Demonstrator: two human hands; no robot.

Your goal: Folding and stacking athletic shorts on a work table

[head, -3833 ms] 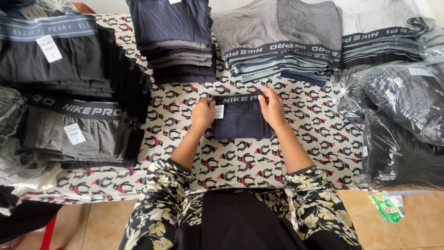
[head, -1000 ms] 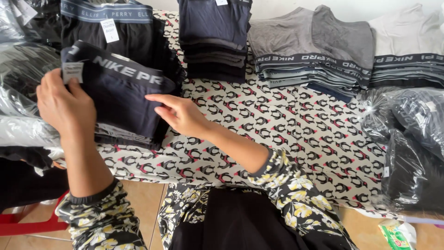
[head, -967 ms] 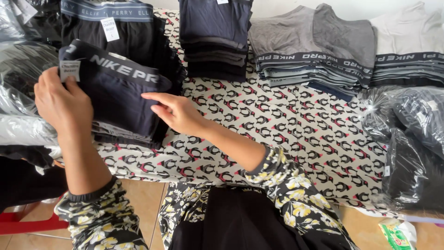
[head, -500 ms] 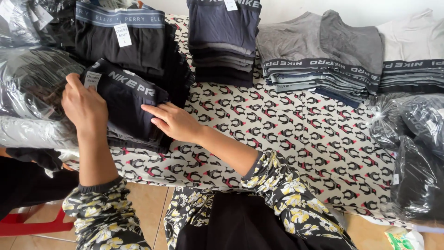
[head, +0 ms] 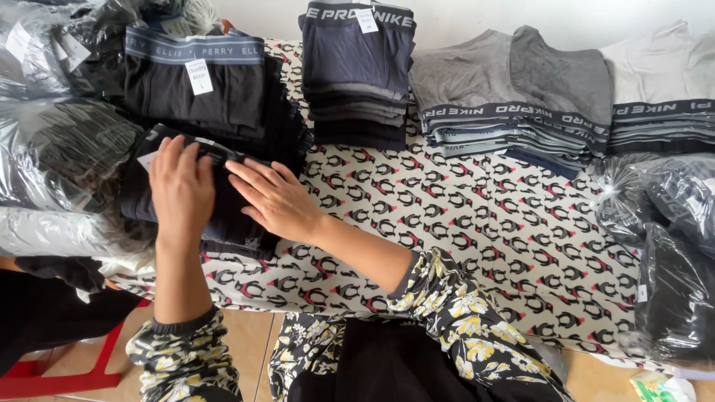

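Black folded briefs (head: 223, 216) under both hands (head: 181, 186) (head: 277, 199) — plastic-wrapped bundles (head: 59, 160) alongside.

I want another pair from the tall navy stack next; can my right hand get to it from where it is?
Probably yes: the right hand lies flat on the dark folded pair, and only bare patterned cloth separates it from the navy stack.
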